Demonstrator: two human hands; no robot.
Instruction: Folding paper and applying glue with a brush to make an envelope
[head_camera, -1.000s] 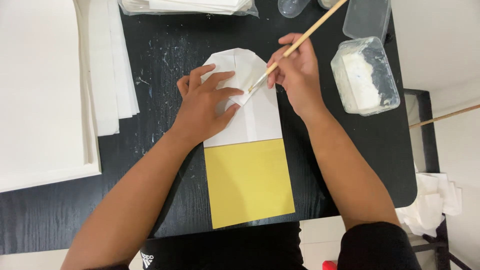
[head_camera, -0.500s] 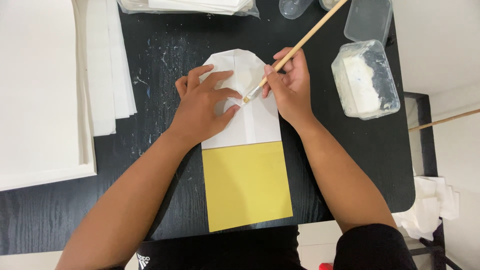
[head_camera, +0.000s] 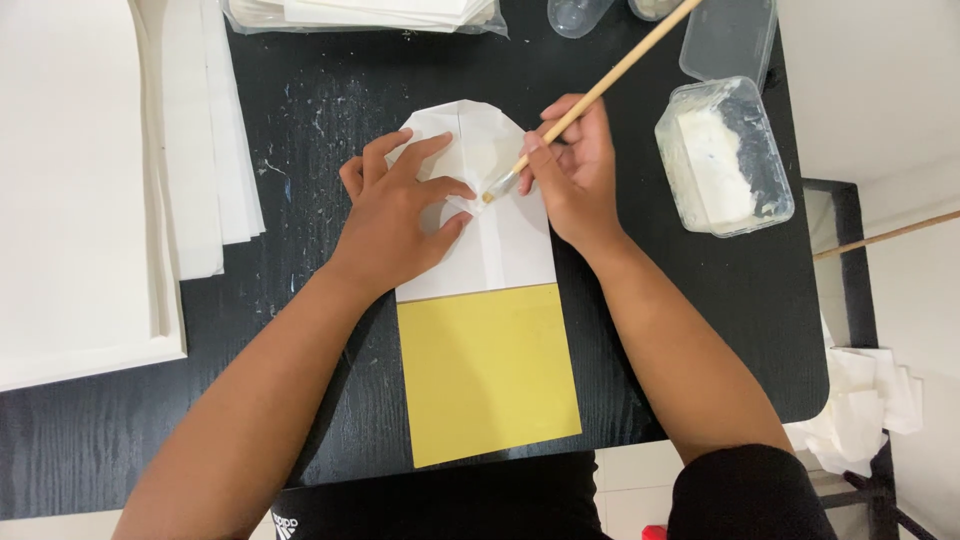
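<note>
A black wood-grain desk (head_camera: 700, 330) speckled with dried paste carries stacked white paper sheets (head_camera: 90, 200) at one side. At centre lies a folded white paper bag with a yellow lower panel (head_camera: 487, 375). The left hand (head_camera: 400, 215) presses flat, fingers spread, pinning a folded flap so it stays put. The right hand (head_camera: 577, 170), its grip pinched around a thin wooden-handled brush (head_camera: 590, 100), sets the bristles on the flap. A clear plastic tub of white paste (head_camera: 722, 158) stands just beside the right hand, within easy reach.

Folded paper (head_camera: 490, 250) lies on the table (head_camera: 650, 330) before me; paste tub (head_camera: 725, 155) right, paper stack (head_camera: 80, 180) left.
</note>
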